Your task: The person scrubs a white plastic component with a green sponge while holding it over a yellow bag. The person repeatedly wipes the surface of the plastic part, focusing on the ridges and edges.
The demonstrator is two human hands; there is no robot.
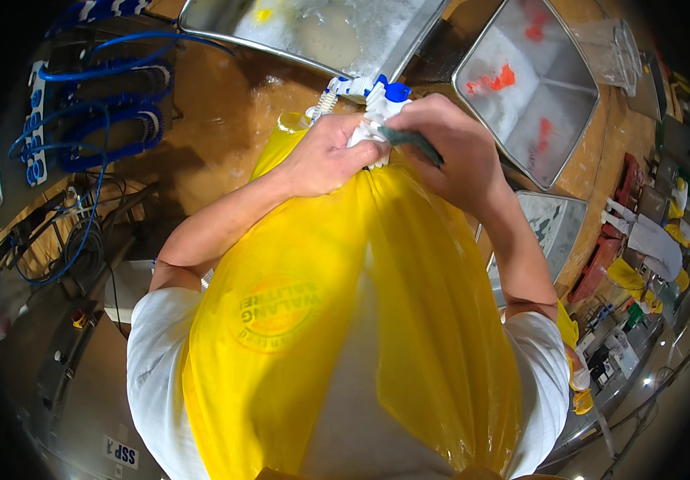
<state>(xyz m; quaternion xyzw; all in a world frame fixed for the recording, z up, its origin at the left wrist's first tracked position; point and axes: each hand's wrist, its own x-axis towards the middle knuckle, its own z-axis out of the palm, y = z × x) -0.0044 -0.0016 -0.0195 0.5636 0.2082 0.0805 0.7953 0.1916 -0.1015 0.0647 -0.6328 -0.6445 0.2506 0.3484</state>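
Note:
Both of my hands are together above my yellow plastic apron, at a segmented plastic chain of white and blue pieces. My left hand is closed around its white part, the thumb pressed along it. From the right, my right hand is closed on a dark green scouring pad, pressing it against the chain. A ribbed white length of the chain hangs beyond my left hand. My fingers hide part of the chain and of the pad.
A metal sink of foamy water lies ahead. To its right stands a metal basin with suds and orange-red pieces. Blue chain loops and a blue hose are at left. People in yellow aprons work at far right.

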